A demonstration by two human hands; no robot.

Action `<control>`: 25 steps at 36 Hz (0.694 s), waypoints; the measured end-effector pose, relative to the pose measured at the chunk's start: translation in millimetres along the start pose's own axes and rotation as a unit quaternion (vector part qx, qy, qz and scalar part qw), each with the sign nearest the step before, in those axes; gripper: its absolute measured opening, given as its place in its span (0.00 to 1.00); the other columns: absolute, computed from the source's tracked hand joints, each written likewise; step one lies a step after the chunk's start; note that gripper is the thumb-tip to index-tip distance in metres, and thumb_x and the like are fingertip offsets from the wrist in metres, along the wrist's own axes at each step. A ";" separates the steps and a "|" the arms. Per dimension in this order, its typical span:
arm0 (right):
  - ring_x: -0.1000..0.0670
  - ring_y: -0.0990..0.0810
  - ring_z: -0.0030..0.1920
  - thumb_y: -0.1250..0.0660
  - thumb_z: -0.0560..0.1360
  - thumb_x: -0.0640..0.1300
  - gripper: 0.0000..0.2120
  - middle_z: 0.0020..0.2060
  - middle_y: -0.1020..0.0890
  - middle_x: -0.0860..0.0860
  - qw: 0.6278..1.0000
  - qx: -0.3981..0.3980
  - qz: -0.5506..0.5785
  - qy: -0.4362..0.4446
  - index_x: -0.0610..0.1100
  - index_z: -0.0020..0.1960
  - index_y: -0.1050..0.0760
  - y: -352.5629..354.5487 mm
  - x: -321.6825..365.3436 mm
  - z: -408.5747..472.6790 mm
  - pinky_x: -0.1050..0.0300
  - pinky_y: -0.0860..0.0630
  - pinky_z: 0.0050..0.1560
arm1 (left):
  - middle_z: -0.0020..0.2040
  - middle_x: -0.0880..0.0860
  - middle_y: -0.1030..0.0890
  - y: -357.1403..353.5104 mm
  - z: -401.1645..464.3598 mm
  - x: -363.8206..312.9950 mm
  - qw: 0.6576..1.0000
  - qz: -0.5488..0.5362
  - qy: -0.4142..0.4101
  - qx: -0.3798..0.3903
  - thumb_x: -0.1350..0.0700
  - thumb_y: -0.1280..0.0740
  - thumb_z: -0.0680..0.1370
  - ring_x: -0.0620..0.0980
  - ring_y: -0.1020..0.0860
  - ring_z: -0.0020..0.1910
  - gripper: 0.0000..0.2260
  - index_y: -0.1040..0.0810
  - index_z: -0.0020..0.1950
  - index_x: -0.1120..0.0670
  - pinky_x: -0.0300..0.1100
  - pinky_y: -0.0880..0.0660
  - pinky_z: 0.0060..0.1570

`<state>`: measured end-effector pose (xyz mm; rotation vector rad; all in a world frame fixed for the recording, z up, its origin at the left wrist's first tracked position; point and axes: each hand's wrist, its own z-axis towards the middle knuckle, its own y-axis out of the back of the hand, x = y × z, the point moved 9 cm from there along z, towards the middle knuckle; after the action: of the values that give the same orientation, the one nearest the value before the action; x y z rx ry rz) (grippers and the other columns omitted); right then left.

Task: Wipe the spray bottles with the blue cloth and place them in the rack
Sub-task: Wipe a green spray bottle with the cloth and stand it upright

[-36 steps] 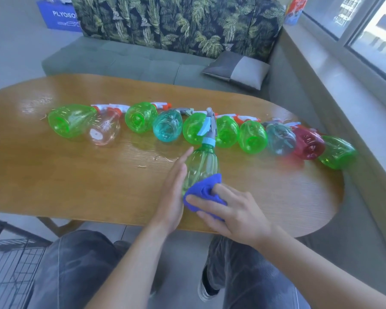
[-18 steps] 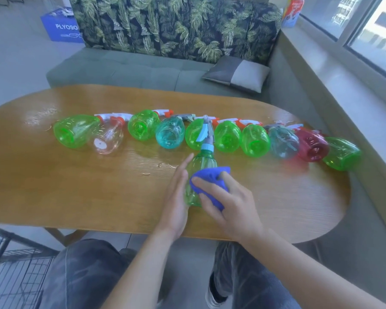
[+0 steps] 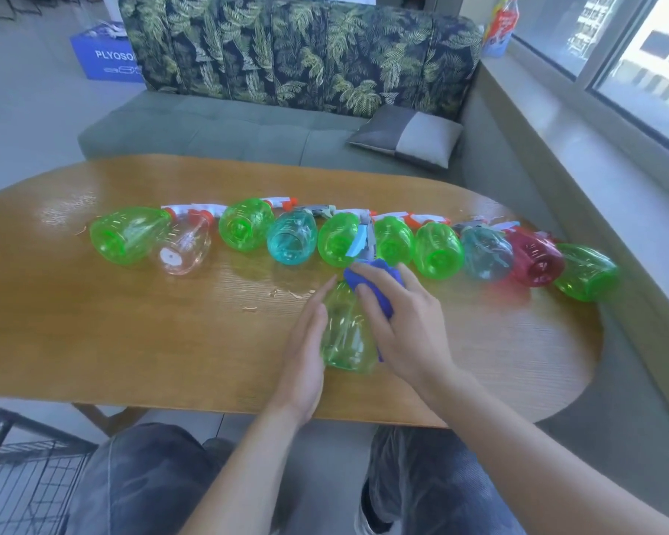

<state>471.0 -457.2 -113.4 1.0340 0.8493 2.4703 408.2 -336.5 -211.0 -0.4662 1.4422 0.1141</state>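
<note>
A green spray bottle (image 3: pixel 346 334) is laid on its side near the front edge of the wooden surface (image 3: pixel 140 334), its base toward the person and its blue-and-grey trigger head (image 3: pixel 364 243) pointing away toward the row behind it. The blue cloth (image 3: pixel 375 281) is pressed onto the bottle's shoulder and neck by the right hand (image 3: pixel 406 330), whose fingers (image 3: pixel 367 303) are curled over the cloth and grasp it against the plastic. The left hand (image 3: pixel 306 349) is laid flat along the bottle's left flank; its fingers are held straight and released, and the bottle is steadied by them rather than gripped.

Behind the bottle a row of spray bottles (image 3: pixel 439 251) is lined up on their sides across the surface, bases toward the person: mostly green ones, with a clear one (image 3: pixel 184 247) second from the left, a teal one (image 3: pixel 290 237), a blue-grey one (image 3: pixel 485 254) and a red one (image 3: pixel 533 258) toward the right. Small scraps and wet smears (image 3: pixel 282 293) are seen on the wood just left of the held bottle.

A black wire rack (image 3: pixel 20 488) is partly seen at the lower left, below the surface's edge. Beyond the surface a grey-green sofa (image 3: pixel 209 129) with a leaf-patterned back is placed, with a grey cushion (image 3: pixel 406 137) lying on it. A blue box (image 3: pixel 105 56) is set on the floor to the left of the sofa, and a window sill (image 3: pixel 595 156) runs along the right.
</note>
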 end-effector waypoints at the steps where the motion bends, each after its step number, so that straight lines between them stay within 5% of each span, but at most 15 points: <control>1: 0.48 0.25 0.36 0.40 0.83 0.56 0.18 0.45 0.27 0.52 1.000 -0.001 -0.007 0.009 0.54 0.67 0.19 -2.9 3.2 -3.0 0.48 0.22 0.37 | 0.79 0.38 0.27 0.1 0.6 0.8 1.000 -0.006 0.003 0.001 0.40 0.42 0.86 0.41 0.34 0.82 0.20 0.25 0.78 0.36 0.60 0.42 0.84; 7: 0.48 0.25 0.38 0.37 0.84 0.50 0.13 0.42 0.25 0.48 0.988 0.007 -0.050 0.143 0.53 0.63 0.17 -12.8 31.2 -34.4 0.50 0.25 0.26 | 0.80 0.46 0.26 4.7 -0.1 2.4 0.996 -0.085 0.035 -0.013 0.41 0.40 0.88 0.51 0.27 0.79 0.18 0.26 0.78 0.35 0.61 0.31 0.77; 10: 0.50 0.29 0.37 0.35 0.83 0.49 0.12 0.40 0.29 0.50 0.976 0.030 -0.061 0.205 0.53 0.62 0.15 -14.9 37.8 -53.0 0.53 0.30 0.23 | 0.79 0.39 0.27 4.9 -0.9 -1.8 0.997 -0.067 0.015 -0.017 0.43 0.41 0.88 0.47 0.30 0.80 0.18 0.25 0.78 0.37 0.57 0.34 0.80; 14: 0.52 0.30 0.38 0.34 0.82 0.48 0.12 0.42 0.32 0.52 0.961 0.065 -0.070 0.259 0.53 0.61 0.15 -15.7 40.7 -71.6 0.57 0.36 0.22 | 0.77 0.31 0.27 3.4 -2.6 -7.3 1.000 -0.005 -0.010 -0.016 0.45 0.42 0.86 0.30 0.35 0.78 0.20 0.26 0.79 0.41 0.41 0.39 0.78; 17: 0.51 0.29 0.36 0.34 0.83 0.48 0.12 0.39 0.29 0.51 0.960 0.065 -0.057 0.265 0.53 0.61 0.15 -7.4 39.4 -72.2 0.57 0.35 0.22 | 0.78 0.31 0.28 0.2 -4.6 -8.4 1.000 0.018 -0.017 -0.003 0.44 0.43 0.88 0.30 0.36 0.79 0.19 0.27 0.79 0.41 0.43 0.41 0.80; 20: 0.52 0.29 0.37 0.35 0.84 0.49 0.11 0.40 0.28 0.51 0.971 0.031 -0.028 0.235 0.53 0.62 0.16 7.3 33.2 -65.1 0.60 0.33 0.28 | 0.79 0.34 0.28 0.2 -5.1 -8.0 1.000 0.012 -0.013 -0.005 0.42 0.43 0.86 0.36 0.36 0.81 0.21 0.27 0.79 0.40 0.53 0.43 0.84; 25: 0.55 0.23 0.42 0.36 0.83 0.51 0.13 0.49 0.22 0.53 0.995 -0.024 0.094 0.023 0.52 0.65 0.18 21.1 -6.3 -43.3 0.62 0.26 0.45 | 0.80 0.38 0.29 -2.2 -7.9 -11.6 0.999 -0.027 -0.015 0.011 0.32 0.29 0.77 0.44 0.34 0.82 0.31 0.27 0.79 0.37 0.62 0.38 0.82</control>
<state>442.3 -493.7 -127.6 1.0891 0.7318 2.6671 400.1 -339.1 -199.6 -0.4825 1.3995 0.0611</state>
